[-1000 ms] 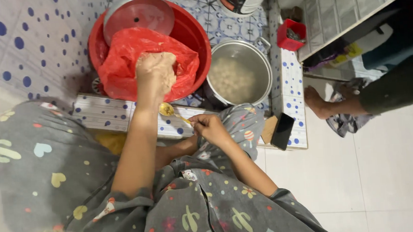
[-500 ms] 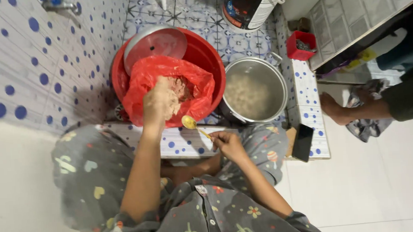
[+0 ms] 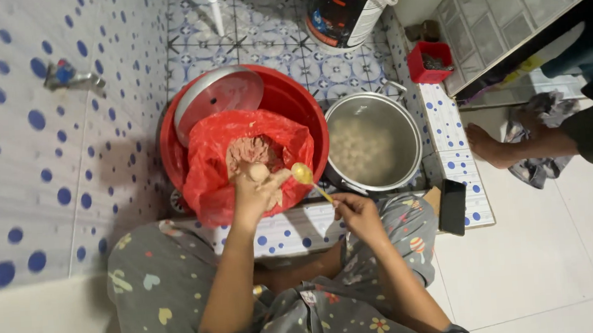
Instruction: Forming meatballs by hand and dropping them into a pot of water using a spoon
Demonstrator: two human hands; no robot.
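My left hand (image 3: 255,191) is closed on a lump of pinkish meat paste, with a small ball squeezed out at the top of the fist. It hovers over the red plastic bag (image 3: 208,172) of paste (image 3: 254,148) lying in the red basin (image 3: 300,111). My right hand (image 3: 355,213) holds a yellow spoon (image 3: 305,175), its bowl close beside the ball. To the right stands a steel pot (image 3: 403,122) of water with several pale balls (image 3: 364,148) in it.
A steel lid (image 3: 218,96) leans in the basin. A black phone (image 3: 452,206) lies on the tiled ledge (image 3: 457,157). A small red box (image 3: 429,62) and a big bucket (image 3: 345,12) stand beyond. A tap (image 3: 71,76) sticks from the wall. Another person's foot (image 3: 484,145) rests at right.
My left hand has drawn back from the bag with paste and squeezed out a ball. My right hand has brought the spoon up beside it. The view has tilted forward.
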